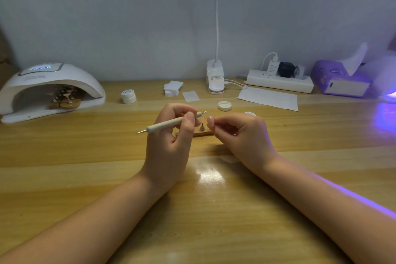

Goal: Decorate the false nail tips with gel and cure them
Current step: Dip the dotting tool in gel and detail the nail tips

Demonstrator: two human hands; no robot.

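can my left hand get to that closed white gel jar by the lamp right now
Probably yes, but not freely: the white gel jar stands in the open with bare table around it, yet your left hand grips the dotting pen.

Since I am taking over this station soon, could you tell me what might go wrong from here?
The left hand holds the dotting pen with its tip close to the nail tip pinched by the right hand; a slip could smear gel. The open gel jar sits just behind the right hand and might be knocked.
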